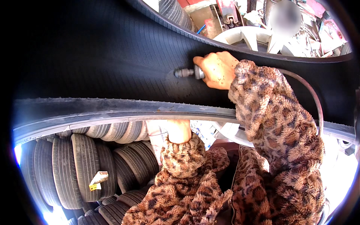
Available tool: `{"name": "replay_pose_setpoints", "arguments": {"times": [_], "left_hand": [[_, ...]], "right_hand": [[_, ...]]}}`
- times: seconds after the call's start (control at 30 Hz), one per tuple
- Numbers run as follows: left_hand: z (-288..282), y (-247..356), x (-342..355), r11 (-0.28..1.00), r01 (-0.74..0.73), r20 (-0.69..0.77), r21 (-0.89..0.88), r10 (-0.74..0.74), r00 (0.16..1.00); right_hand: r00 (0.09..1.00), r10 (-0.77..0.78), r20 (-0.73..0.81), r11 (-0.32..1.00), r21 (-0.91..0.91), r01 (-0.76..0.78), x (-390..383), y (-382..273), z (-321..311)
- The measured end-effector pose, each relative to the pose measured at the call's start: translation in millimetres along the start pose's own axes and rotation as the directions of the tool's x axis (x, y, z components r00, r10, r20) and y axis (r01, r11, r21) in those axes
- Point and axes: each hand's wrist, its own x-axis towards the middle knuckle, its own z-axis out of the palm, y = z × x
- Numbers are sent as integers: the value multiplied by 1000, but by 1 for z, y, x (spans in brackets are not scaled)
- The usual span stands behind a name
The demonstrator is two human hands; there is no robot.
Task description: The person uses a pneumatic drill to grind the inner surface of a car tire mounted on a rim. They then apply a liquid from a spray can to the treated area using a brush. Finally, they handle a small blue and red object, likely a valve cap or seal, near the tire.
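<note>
A large black tyre (112, 63) spans the view, its ribbed inner surface facing me. My right hand (220, 70) reaches inside it, wrapped round an air grinder (183, 72). The grinder's rounded tip meets the inner wall, where a paler, scuffed patch shows. From behind my right hand, an air hose (305, 84) curves down over the tyre's near rim. Below that rim (123, 111) only the wrist of my left hand (179, 131) shows; its fingers are hidden behind the tyre. Both sleeves are fuzzy and leopard-patterned.
Many used tyres (65, 172) stand in rows at the lower left, one with a yellow-and-white label (97, 182). Through the tyre's far opening I see a silver wheel rim (247, 35), a red metal part (227, 11) and cluttered tools.
</note>
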Motion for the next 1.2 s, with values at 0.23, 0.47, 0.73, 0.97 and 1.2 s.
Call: {"name": "replay_pose_setpoints", "arguments": {"times": [0.23,0.47,0.73,0.97,1.2], "left_hand": [[-5,1,-3,994,-22,155,106,5,988],[-11,7,-7,972,-94,339,217,15,941],[-6,2,0,991,45,257,123,-75,963],[52,7,-20,817,400,-4,-415,-441,897],[27,14,-3,885,145,270,443,-286,919]], "right_hand": [[981,-86,172,996,0,87,-14,-14,0],[994,-25,-107,998,50,30,5,-6,-2],[979,-68,190,995,83,53,-14,-15,-4],[978,-22,206,999,-28,28,-17,-7,-3],[992,-13,126,1000,-13,14,-11,6,-5]]}}
